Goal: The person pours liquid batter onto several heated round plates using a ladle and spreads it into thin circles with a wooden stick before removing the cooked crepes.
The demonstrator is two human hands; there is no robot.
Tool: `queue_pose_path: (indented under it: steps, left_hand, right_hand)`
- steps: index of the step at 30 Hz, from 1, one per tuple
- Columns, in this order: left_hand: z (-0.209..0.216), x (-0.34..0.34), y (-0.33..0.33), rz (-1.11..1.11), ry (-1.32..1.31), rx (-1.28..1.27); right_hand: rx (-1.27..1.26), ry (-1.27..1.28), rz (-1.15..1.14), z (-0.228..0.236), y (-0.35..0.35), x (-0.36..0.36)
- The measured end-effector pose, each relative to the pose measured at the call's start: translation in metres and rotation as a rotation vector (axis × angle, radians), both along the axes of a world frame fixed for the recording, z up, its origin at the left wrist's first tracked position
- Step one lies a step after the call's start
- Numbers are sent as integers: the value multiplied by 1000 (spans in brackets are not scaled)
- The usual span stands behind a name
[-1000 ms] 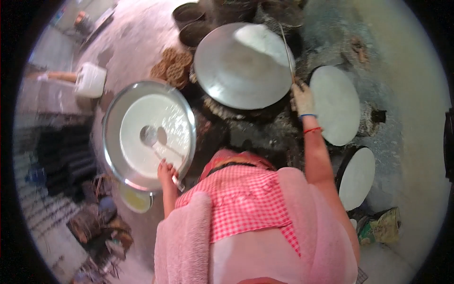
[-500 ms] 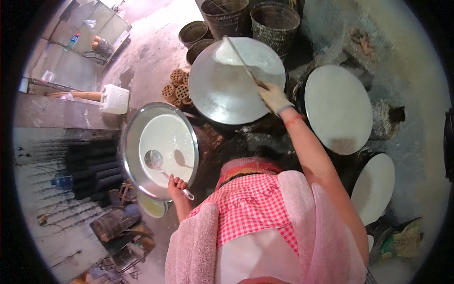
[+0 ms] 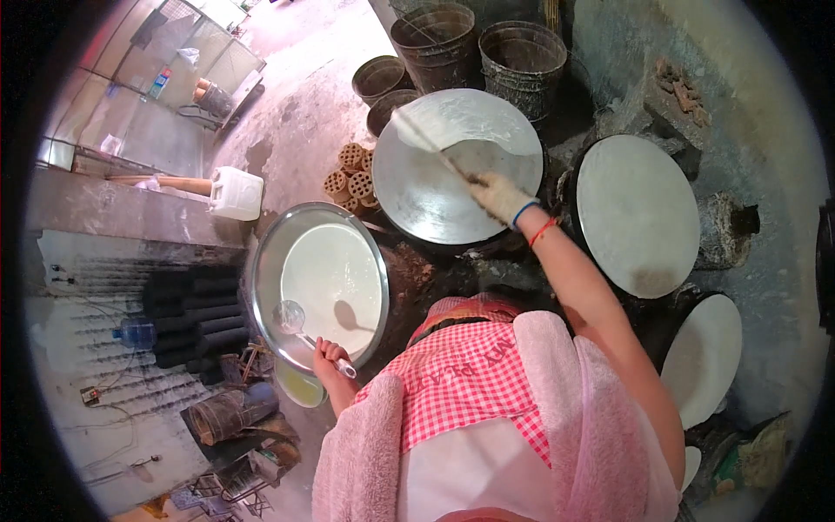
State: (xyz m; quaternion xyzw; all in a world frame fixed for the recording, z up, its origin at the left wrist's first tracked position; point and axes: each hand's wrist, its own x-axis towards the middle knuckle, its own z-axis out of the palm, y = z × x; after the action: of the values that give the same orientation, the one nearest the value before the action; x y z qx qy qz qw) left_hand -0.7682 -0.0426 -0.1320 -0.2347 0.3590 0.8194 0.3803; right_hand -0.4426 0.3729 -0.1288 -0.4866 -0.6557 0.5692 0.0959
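My left hand (image 3: 330,357) grips the handle of a metal ladle (image 3: 289,317), whose round bowl hangs over white liquid (image 3: 335,270) in a wide steel basin (image 3: 263,261). On my right hand (image 3: 500,198) is a pale work glove. Its fingers are closed on a long thin stick (image 3: 435,148), blurred by motion, which reaches across a large round metal griddle (image 3: 417,209). A wet whitish layer (image 3: 461,109) covers the griddle's far part and right side, while the nearer part shows bare shiny metal. The stick's far end lies near the griddle's far-left rim.
Pale round discs (image 3: 639,217) stand along the right. Dark buckets (image 3: 522,65) line the far side. Perforated clay-coloured cylinders (image 3: 352,178) are piled beside the griddle, and a white jug (image 3: 236,193) sits farther left. Black cylinders (image 3: 196,322) are stacked at left.
The stick's tip has swept leftward along the griddle's far rim, and the white layer reaches farther right. My right hand moved slightly left over the griddle. The ladle stays over the basin.
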Motion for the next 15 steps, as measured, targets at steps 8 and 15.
queue_pose_path:
  steps: [8, 15]
  left_hand:
    - [-4, -16, 3, -34, 0, -23]
    - [-5, -37, 9, 5, -102, 60]
  right_hand:
    - [-107, 271, -497, 13, -57, 93]
    - [-148, 21, -39, 29, -54, -3]
